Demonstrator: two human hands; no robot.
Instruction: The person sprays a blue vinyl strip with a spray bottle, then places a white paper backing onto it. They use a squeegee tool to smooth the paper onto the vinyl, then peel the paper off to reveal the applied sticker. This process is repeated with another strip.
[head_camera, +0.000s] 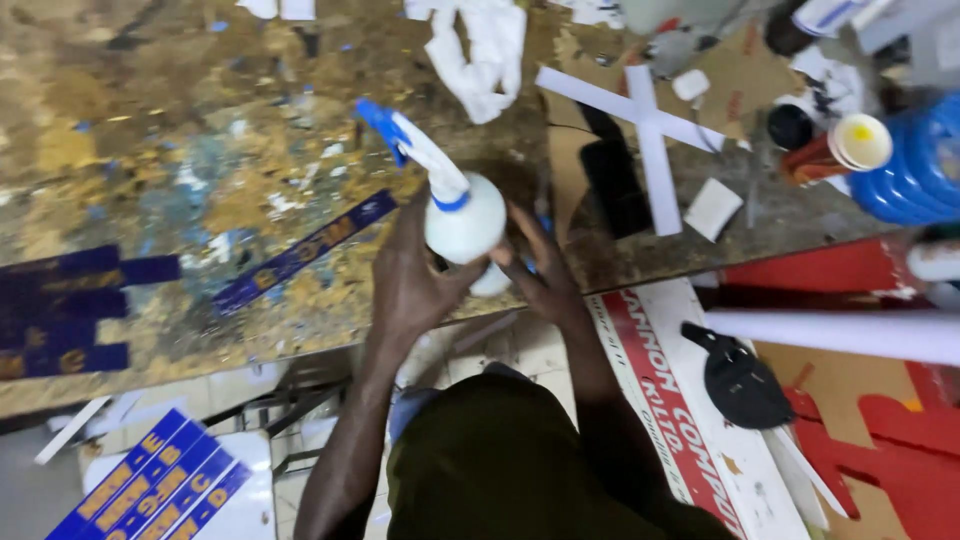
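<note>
Over the near edge of the worktop (200, 150), two hands hold a white spray bottle (462, 215). It is up in the air, just above the wood. Its long line runs from the round fat end near the hands up and to the left, where the blue nozzle (378, 125) sticks out. So it is tipped over, with the nozzle pointing away from the person and to the left.

Left hand (410, 280): its grip is wrapped around the left side of the bottle, fingers curled on it. Right hand (540, 275): its fingers press on the lower right side of the bottle, so it grips the bottle too.

This worktop is old brown wood, scratched and covered in spots of paint. A dark blue strip (305, 250) with gold marks lies just left of the hands. More blue strips (60, 310) lie at the far left. A white rag (480, 55) sits at the far side, and a white cross (650, 125) lies to the right. A blue ribbed jug (915, 165) stands at the right edge. Down by the floor lean a red and white sign (670, 400) and a white tube (840, 333)
</note>
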